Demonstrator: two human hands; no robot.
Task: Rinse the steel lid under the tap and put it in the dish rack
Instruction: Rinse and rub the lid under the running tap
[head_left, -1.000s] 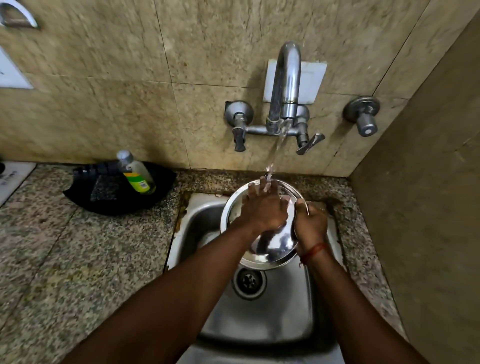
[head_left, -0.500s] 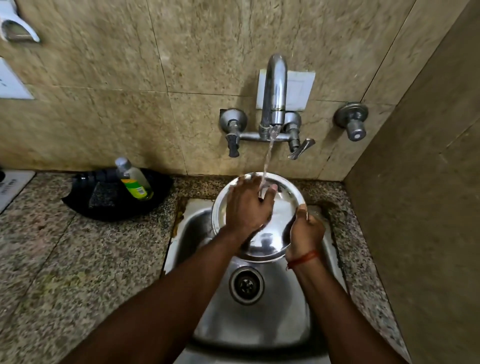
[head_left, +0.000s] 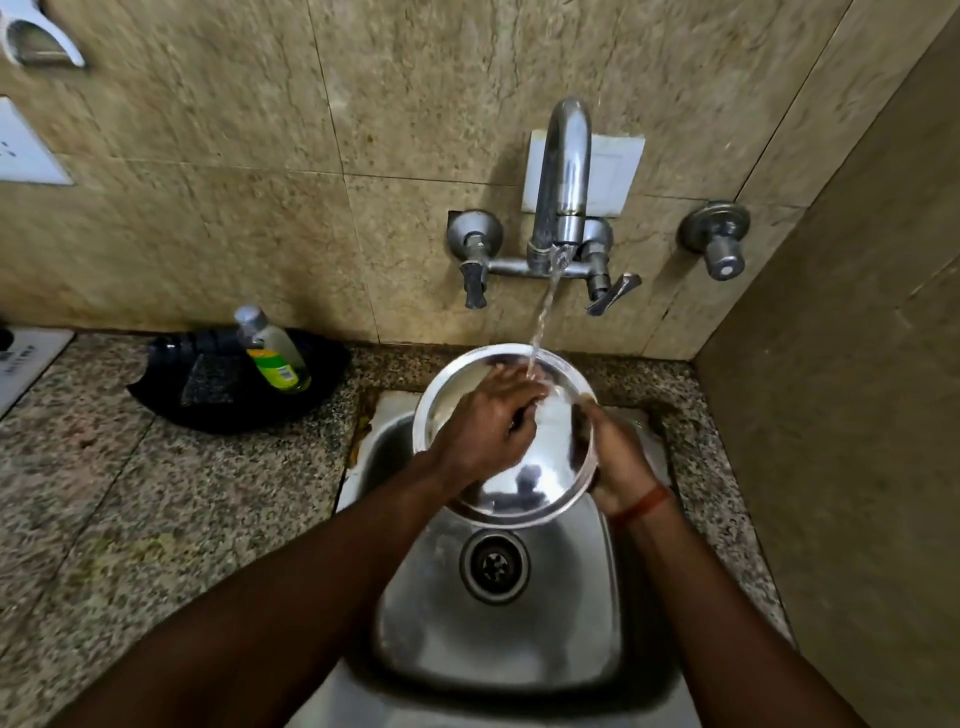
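A round steel lid (head_left: 524, 488) is held over the sink (head_left: 498, 623), tilted toward me. Water runs from the tap (head_left: 563, 176) onto its upper edge. My right hand (head_left: 618, 457) grips the lid's right rim; a red thread circles that wrist. My left hand (head_left: 485, 421) lies flat on the lid's inner face, its fingers spread under the stream. The dish rack is not in view.
A black tray (head_left: 171, 395) on the granite counter at the left holds a green soap bottle (head_left: 272, 351) and a dark scrub pad (head_left: 210, 382). A wall valve (head_left: 719, 241) sits right of the tap. A side wall closes off the right.
My left hand has slid across the lid's inner face under the running water, and my right hand keeps its grip on the rim. The camera has shifted a little.
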